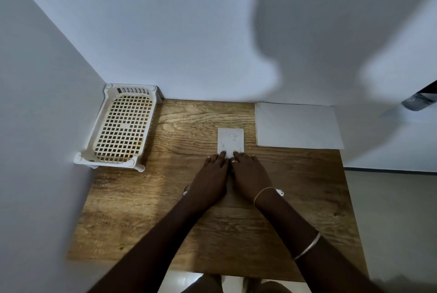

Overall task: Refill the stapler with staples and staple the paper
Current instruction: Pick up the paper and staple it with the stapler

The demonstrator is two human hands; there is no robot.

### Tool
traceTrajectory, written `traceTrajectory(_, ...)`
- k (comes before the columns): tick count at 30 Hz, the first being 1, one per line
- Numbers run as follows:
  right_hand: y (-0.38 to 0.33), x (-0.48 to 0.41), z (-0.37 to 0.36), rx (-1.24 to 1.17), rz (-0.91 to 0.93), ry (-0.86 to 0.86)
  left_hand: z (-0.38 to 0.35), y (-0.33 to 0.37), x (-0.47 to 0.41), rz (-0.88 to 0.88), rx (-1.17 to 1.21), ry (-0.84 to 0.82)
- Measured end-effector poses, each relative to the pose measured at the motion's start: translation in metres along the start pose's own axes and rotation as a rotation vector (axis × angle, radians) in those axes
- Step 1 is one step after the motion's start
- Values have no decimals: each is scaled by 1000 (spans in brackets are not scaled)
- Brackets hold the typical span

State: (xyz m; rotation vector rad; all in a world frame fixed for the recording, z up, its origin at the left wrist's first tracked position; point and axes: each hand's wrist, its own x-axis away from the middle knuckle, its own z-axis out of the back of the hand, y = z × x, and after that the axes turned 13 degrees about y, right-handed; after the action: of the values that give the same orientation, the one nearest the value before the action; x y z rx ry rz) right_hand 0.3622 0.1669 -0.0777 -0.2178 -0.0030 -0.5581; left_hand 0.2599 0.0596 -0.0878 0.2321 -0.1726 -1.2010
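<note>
On the grainy wooden table [142, 210], left hand [209, 180] and right hand [250, 178] press flat, fingers straight, on rectangular white paper [230, 139].

Table [132, 198]: mid-brown wood with darker wavy grain. Basket [100, 120], far left: cream-white plastic, its floor a regular grid of square holes, with a row of slots at the far end. Small paper [230, 139], centre: white with faint grey marks. Larger sheets [298, 127], far right: plain white. Walls [189, 32]: pale blue-white, with a grey shadow at right. Wrist chain [262, 192]: gold. Floor [390, 210], right: beige.
</note>
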Motion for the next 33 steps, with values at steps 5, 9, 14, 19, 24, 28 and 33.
traceTrajectory(5, -9, 27, -3, 38, 27, -1, -2, 10, 22, 20, 13, -30)
traceTrajectory(9, -6, 28, 3, -78, -63, 128, 9, 13, 25, 75, 122, 28)
traceTrajectory(14, 13, 12, 19, -404, -514, 303, 29, 17, 19, 467, 445, 396)
traceTrajectory(19, 26, -4, 19, -551, -730, 192, 30, 18, 2, 761, 593, 293)
traceTrajectory(24, 24, -11, 15, -660, -809, 179, 26, 20, -7, 873, 682, 248)
traceTrajectory(28, 27, -14, 15, -740, -851, 103, 25, 17, -11, 953, 795, 214)
traceTrajectory(33, 32, -11, 30, -919, -893, 64, 32, 20, -11, 994, 1008, 277)
